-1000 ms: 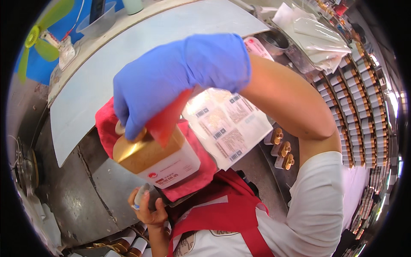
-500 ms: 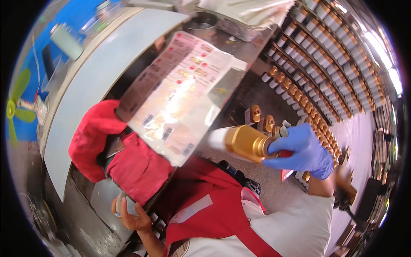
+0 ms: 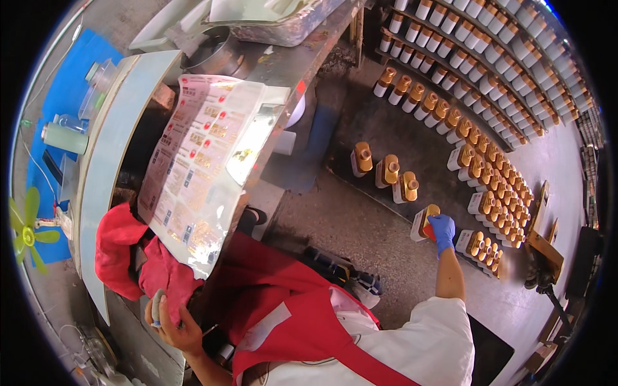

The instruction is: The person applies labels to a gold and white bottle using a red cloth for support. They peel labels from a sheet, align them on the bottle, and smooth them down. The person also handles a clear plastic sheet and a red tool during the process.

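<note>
My right hand (image 3: 442, 231), in a blue glove, is closed around the top of a gold bottle (image 3: 426, 217) with a white label. That bottle stands at the edge of a dark low platform (image 3: 360, 145), between three similar bottles and a denser group. My left hand (image 3: 174, 329) is bare and low at the bench end, thumb and fingers apart. A greyish cover (image 3: 156, 305) seems to sit on one of its fingers. Its fingertips are at the red cloth (image 3: 166, 273), and I cannot tell whether they touch it.
Several gold bottles (image 3: 492, 174) stand in rows on the right, before racks of white-labelled bottles (image 3: 476, 45). Printed label sheets (image 3: 199, 154) lie on the bench at left. Beyond them are a metal pot (image 3: 215, 55) and a tray (image 3: 283, 32). A green fan (image 3: 29, 235) is far left.
My right hand has carried the gold bottle away from me, from mid-air down to the platform. My left hand stays by the red cloth. The whole view has swung toward the right.
</note>
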{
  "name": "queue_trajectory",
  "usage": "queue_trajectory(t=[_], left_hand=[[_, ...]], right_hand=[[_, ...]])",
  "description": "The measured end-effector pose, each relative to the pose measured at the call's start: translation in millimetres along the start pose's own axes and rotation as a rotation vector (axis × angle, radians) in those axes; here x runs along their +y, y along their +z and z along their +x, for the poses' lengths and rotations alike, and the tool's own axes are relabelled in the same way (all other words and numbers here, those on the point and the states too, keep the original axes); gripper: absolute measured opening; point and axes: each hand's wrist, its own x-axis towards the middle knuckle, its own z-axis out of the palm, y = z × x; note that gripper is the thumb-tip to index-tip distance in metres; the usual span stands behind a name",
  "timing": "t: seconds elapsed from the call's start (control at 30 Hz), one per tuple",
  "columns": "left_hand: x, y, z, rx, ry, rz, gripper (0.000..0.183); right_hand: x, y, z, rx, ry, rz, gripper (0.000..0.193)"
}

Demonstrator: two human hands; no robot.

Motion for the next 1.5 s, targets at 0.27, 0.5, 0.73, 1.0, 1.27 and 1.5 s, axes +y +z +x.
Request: queue_trajectory(t=[0.27,0.5,0.73,1.0,1.27,1.5], left_hand=[[33,5,22,-0.137,0.025,0.101,0.032],[54,10,31,-0.210,-0.001,0.133,0.030],[35,-8,-4,-0.117,-0.136,0.122,0.029],[5,-100,-49,-0.026,-0.380,0.321,0.031],[-37,-332,-160,0.426,-1.101,1.376,0.034],[-35,-506,-270,0.280,-1.881,1.721,0.056]], right_hand=[[44,67,67,0.041,0.246,0.115,0.041],[40,75,90,0.045,0.161,0.148,0.039],[-35,48,51,0.034,-0.084,1.097,0.020],[-278,-66,-93,-0.075,-0.940,0.986,0.024],[-423,-146,-239,-0.529,-1.241,0.775,0.028],[-451,-135,-324,-0.805,-1.552,0.400,0.020]])
